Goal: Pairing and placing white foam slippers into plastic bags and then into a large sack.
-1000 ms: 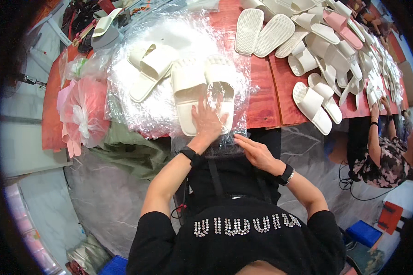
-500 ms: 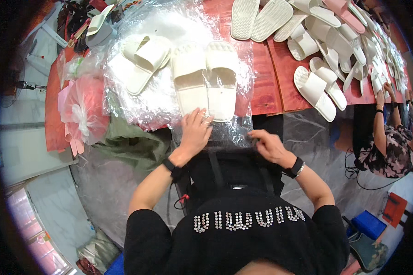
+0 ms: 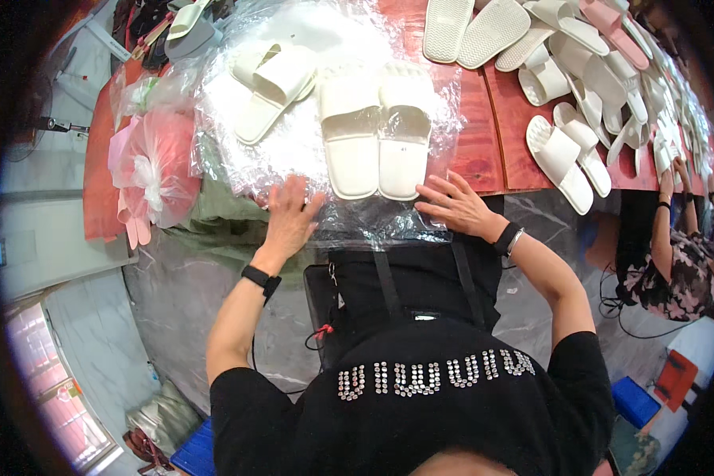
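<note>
Pressing flat on the open mouth of a clear plastic bag point(image 3: 373, 226) at the near edge of the red table point(image 3: 484, 151): left hand point(image 3: 289, 218) with fingers spread wide and palm down on the film, right hand point(image 3: 456, 208) likewise splayed, fingertips on the bag's right corner, gripping nothing. Hanging slightly over the table's edge toward the body, that loose end of film. Lying inside the bag, just beyond the fingers, a pair of white slippers point(image 3: 377, 127), side by side, toes pointing away, heels nearest the hands.

Likely light and springy, the slippers, foam by the look of them; thin, slick and crinkly, the bag, prone to sliding on the table and tearing if pulled hard. Best taken by pinching the film at the two near corners, or by gripping the slippers through the plastic at the heels.

Further left, another pair of white slippers point(image 3: 270, 79) resting crossed on a heap of clear bags point(image 3: 238, 151), and a pink bundle in plastic point(image 3: 155, 170) beside it. Further right and beyond, many loose white slippers point(image 3: 567, 155) spread along the table, some soles up, a few pink. At the far right, another person's hand point(image 3: 668, 182) near them.
</note>
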Available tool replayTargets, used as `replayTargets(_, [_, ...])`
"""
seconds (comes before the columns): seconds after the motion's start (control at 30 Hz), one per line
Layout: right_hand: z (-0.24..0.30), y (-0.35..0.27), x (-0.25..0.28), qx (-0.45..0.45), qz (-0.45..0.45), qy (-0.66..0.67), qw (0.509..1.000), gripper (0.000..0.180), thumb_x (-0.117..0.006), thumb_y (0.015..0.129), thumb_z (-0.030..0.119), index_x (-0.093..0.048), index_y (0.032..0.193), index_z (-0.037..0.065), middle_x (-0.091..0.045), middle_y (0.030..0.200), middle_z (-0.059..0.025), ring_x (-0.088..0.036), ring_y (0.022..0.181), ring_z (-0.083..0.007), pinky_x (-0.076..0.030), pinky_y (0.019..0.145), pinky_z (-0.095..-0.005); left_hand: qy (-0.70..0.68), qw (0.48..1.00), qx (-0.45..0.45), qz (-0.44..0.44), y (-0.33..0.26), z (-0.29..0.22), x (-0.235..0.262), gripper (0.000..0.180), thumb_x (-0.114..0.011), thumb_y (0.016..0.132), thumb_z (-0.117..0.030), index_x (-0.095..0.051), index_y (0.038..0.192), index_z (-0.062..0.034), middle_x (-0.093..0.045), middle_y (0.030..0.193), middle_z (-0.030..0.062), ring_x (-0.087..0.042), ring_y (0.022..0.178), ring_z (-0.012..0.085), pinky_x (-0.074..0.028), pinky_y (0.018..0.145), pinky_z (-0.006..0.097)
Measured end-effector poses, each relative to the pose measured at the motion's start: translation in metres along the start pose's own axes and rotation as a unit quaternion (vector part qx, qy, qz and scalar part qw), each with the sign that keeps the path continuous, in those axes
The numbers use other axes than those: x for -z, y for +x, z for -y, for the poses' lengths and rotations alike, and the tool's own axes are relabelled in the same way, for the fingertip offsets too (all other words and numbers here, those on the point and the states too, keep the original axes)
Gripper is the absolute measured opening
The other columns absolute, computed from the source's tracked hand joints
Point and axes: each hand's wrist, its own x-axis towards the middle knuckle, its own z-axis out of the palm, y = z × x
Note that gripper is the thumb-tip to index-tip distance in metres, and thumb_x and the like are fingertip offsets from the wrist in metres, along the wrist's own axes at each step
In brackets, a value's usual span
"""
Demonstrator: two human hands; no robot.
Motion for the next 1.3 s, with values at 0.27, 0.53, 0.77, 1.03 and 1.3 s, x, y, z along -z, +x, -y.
replayTargets(0.27, [-0.005, 0.005, 0.003, -0.22, -0.025, 0.3, 0.928, 0.021, -0.052, 0.083, 0.026, -0.059, 0.094, 0.009, -0.056, 0.105, -0.0058, -0.047, 0.104, -0.0234, -0.032, 0.093, -0.0363, -0.275, 0.961, -0.006, 0.001, 0.03, -0.02, -0.014, 0.022, -0.06, 0.077, -0.022, -0.06, 0.097, -0.012, -0.056, 0.107, 0.0074, -0.045, 0.11, 0.0224, -0.027, 0.095, 0.04])
replayTargets(0.53, [-0.01, 0.024, 0.001, -0.545, -0.174, 0.533, 0.624, 0.01, -0.052, 0.081, 0.011, -0.048, 0.082, 0.002, -0.051, 0.065, -0.0014, -0.046, 0.059, -0.0078, -0.037, 0.053, -0.0221, -0.405, 0.846, 0.345, -0.031, 0.068, -0.047, -0.01, 0.017, -0.053, 0.074, -0.013, -0.056, 0.08, 0.0025, -0.057, 0.067, 0.017, -0.057, 0.063, 0.0247, -0.042, 0.055, 0.033])
replayTargets(0.77, [0.013, 0.01, -0.011, -0.557, -0.158, 0.53, 0.62, 0.014, -0.049, 0.076, 0.003, -0.043, 0.088, 0.004, -0.049, 0.066, -0.0033, -0.047, 0.057, -0.0103, -0.038, 0.051, -0.0245, -0.238, 0.942, 0.213, -0.108, 0.046, -0.068, -0.031, 0.022, -0.05, 0.07, 0.0, -0.054, 0.092, -0.0055, -0.049, 0.078, 0.0118, -0.054, 0.064, 0.0298, -0.045, 0.057, 0.038])
replayTargets(1.03, [0.028, 0.007, -0.021, -0.574, -0.172, 0.628, 0.496, 0.004, -0.052, 0.077, 0.005, -0.05, 0.079, 0.007, -0.047, 0.068, 0.0006, -0.045, 0.058, -0.009, -0.037, 0.049, -0.0226, -0.304, 0.884, 0.353, -0.042, 0.013, -0.073, -0.04, 0.043, -0.059, 0.077, -0.038, -0.05, 0.101, -0.0028, -0.037, 0.117, 0.0188, -0.041, 0.108, 0.0351, -0.037, 0.09, 0.041])
replayTargets(1.3, [0.048, 0.001, -0.004, -0.505, -0.076, 0.678, 0.528, 0.015, -0.048, 0.076, 0.002, -0.045, 0.09, 0.004, -0.048, 0.078, -0.0014, -0.048, 0.07, -0.0103, -0.04, 0.062, -0.0225, -0.583, 0.654, 0.449, -0.173, 0.03, -0.098, -0.041, 0.062, -0.067, 0.069, -0.012, -0.031, 0.117, 0.0026, -0.041, 0.115, 0.0156, -0.045, 0.104, 0.0236, -0.039, 0.09, 0.033])
